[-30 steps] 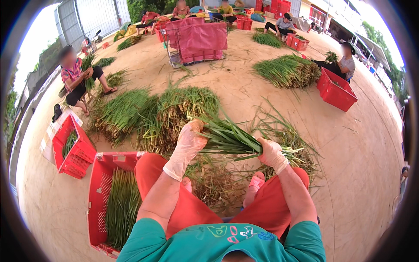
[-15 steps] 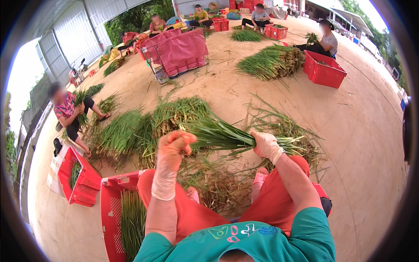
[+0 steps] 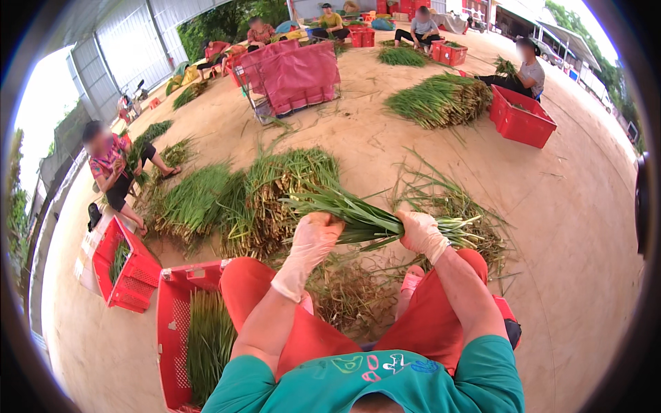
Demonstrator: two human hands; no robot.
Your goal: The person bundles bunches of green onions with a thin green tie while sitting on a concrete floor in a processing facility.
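Note:
A bunch of garlic chives (image 3: 368, 219) lies across in front of me above my knees, leaf tips to the left and pale stem ends to the right. My right hand (image 3: 421, 233), in a thin pale glove, is closed round the bunch near its stems. My left hand (image 3: 317, 237), gloved too, has its fingers bent and pressed together on the leaves at the near left side of the bunch; its fingertips are partly hidden. Beyond the hands, a heap of chives (image 3: 289, 189) lies on the floor. Loose trimmings (image 3: 358, 303) are scattered between my feet.
A red crate (image 3: 180, 337) holding chives stands by my left leg, with another red crate (image 3: 131, 272) farther left. Scattered stalks (image 3: 451, 199) lie right of the heap. Several people sit around with their own piles; a cart (image 3: 292, 79) draped in dark pink stands ahead.
My left hand has come down and to the right, from raised beside the bunch onto its leaves. My right hand keeps its hold. The view has shifted slightly.

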